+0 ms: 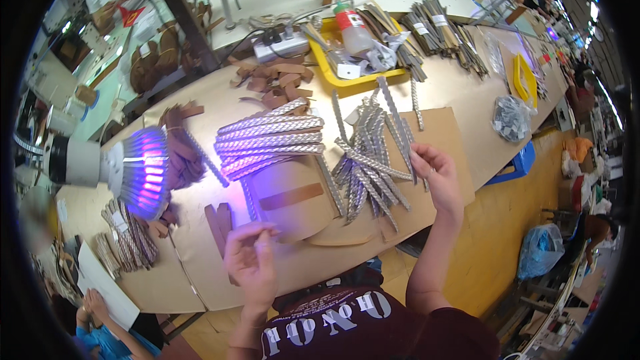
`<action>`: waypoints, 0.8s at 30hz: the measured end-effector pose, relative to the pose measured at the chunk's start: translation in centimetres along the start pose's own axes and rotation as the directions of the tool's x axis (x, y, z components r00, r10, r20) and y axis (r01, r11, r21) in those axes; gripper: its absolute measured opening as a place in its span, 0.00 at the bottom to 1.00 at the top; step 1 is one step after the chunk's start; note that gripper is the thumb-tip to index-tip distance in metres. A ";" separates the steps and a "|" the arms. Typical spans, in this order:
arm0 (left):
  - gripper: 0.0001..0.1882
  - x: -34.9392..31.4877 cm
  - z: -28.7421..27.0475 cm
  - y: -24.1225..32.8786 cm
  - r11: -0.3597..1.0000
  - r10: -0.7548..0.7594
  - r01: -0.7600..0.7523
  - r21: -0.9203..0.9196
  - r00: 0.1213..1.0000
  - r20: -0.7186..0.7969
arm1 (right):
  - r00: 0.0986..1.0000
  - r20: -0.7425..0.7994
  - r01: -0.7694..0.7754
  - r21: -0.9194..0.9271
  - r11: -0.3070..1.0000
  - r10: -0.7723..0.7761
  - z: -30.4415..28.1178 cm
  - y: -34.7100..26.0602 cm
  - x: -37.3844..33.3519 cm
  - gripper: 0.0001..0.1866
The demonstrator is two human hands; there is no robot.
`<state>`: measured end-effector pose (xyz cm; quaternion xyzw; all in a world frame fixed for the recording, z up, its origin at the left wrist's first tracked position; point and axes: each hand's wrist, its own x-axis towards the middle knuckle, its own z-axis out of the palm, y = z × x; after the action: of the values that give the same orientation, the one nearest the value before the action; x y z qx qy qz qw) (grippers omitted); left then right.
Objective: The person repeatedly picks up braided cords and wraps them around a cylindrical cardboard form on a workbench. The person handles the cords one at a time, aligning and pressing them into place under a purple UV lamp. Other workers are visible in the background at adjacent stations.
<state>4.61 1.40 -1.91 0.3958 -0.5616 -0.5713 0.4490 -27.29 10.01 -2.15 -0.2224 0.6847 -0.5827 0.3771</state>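
Observation:
My left hand [251, 261] is at the near edge of the bench, its fingertips pinched on the lower end of a thin silver braided strip [250, 200]. That strip runs up toward a neat stack of silver strips [270, 140]. A brown leather strip [291, 197] lies across a rounded cardboard piece [293, 220] beside this hand. My right hand [435, 177] is raised at the right of a loose pile of silver strips [370, 160], with thumb and fingers closed on one long silver strip [395, 117] out of that pile.
A lamp with purple light [143, 172] points at the work from the left. Behind are brown leather offcuts [277, 83], a yellow tray [333, 77] with a bottle [350, 27], a power strip [283, 45] and a bag of small parts [511, 119]. Another person's hands [97, 307] are at lower left.

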 end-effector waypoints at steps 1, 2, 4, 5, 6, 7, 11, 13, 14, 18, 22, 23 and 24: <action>0.09 0.2 0.4 0.4 0.998 -0.046 0.048 -0.047 0.998 0.038 | 0.997 0.077 0.005 0.025 1.000 -0.007 0.7 -0.7 -0.9 0.12; 0.11 0.5 0.7 0.7 0.994 -0.069 0.076 -0.085 0.994 0.081 | 0.993 0.116 -0.004 0.039 0.999 0.000 1.7 -1.2 -1.8 0.11; 0.16 1.6 1.1 1.3 0.978 -0.112 0.136 -0.155 0.982 0.153 | 0.978 0.208 -0.002 0.064 0.998 -0.011 3.8 -1.8 -3.2 0.11; 0.18 2.1 1.3 1.6 0.967 -0.126 0.160 -0.198 0.977 0.172 | 0.953 0.303 -0.044 0.037 0.998 0.031 4.3 -2.5 -3.7 0.12; 0.20 2.6 1.3 1.7 0.952 -0.144 0.185 -0.242 0.973 0.180 | 0.937 0.346 -0.054 0.009 0.998 0.048 5.3 -2.8 -4.1 0.12; 0.22 3.2 1.2 1.9 0.937 -0.144 0.196 -0.288 0.971 0.190 | 0.918 0.394 -0.043 -0.017 0.999 0.046 6.3 -3.0 -4.5 0.12; 0.24 5.1 -0.1 2.1 0.895 -0.178 0.242 -0.374 0.964 0.198 | 0.841 0.536 -0.035 -0.080 0.996 0.072 9.6 -4.0 -5.0 0.11; 0.24 5.6 -1.0 1.9 0.882 -0.195 0.259 -0.393 0.961 0.197 | 0.827 0.559 0.033 -0.137 0.990 0.050 11.0 -4.4 -5.1 0.11; 0.24 5.9 -1.4 1.8 0.872 -0.174 0.244 -0.424 0.965 0.198 | 0.829 0.560 0.146 -0.197 0.969 -0.011 11.7 -4.6 -5.1 0.11; 0.15 6.5 -2.5 1.1 0.856 -0.210 0.238 -0.459 0.971 0.111 | 0.753 0.549 0.640 -0.488 0.593 -0.361 14.3 -5.2 -5.3 0.11; 0.13 6.7 -3.5 0.6 0.816 -0.186 0.211 -0.538 0.977 0.101 | 0.469 0.621 0.793 -0.609 -0.010 -0.628 15.9 -5.6 -5.7 0.14; 0.12 6.5 -3.6 0.5 0.806 -0.172 0.201 -0.557 0.979 0.106 | 0.452 0.643 0.796 -0.603 -0.045 -0.619 16.0 -5.7 -5.8 0.15; 0.11 6.4 -3.6 0.3 0.788 -0.119 0.164 -0.593 0.986 0.114 | 0.437 0.661 0.797 -0.598 -0.078 -0.610 16.1 -5.7 -5.9 0.15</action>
<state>6.26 -5.74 -1.47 0.2538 -0.3359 -0.7652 0.4871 -11.98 2.97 4.32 -0.7550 0.6104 -0.2161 -0.1033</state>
